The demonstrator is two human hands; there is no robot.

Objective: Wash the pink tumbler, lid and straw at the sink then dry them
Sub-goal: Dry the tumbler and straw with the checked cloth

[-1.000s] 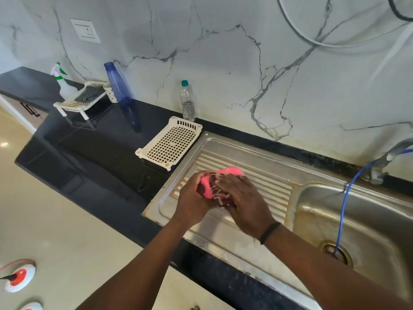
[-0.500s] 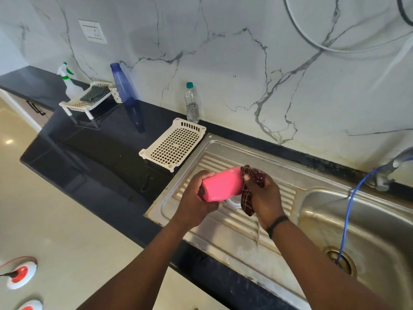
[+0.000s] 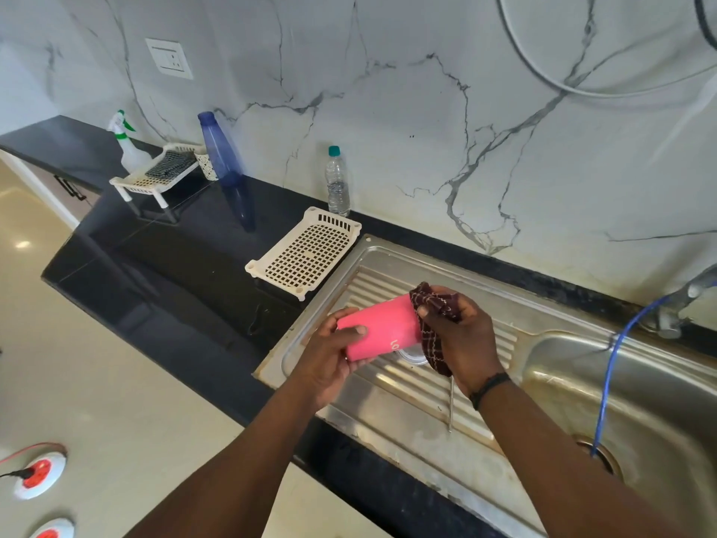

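Note:
The pink tumbler [image 3: 382,330] lies on its side in the air above the steel drainboard [image 3: 407,405]. My left hand [image 3: 329,355] grips its base end. My right hand [image 3: 461,335] holds a dark red checked cloth [image 3: 432,324] pressed over the tumbler's mouth end. Beneath the tumbler a clear lid [image 3: 411,355] rests on the drainboard, mostly hidden. A thin metal straw [image 3: 451,405] lies on the ribs just below my right wrist.
The sink basin [image 3: 636,413] is at right, with a blue hose [image 3: 609,382] running from the tap [image 3: 683,300] to the drain. A cream perforated tray [image 3: 306,252], a water bottle [image 3: 337,182], a blue bottle [image 3: 219,147] and a small rack [image 3: 155,174] stand on the black counter.
My right hand has slid with the cloth from over the tumbler's body to its mouth end, baring the pink side. The tumbler has tilted and risen slightly above the drainboard.

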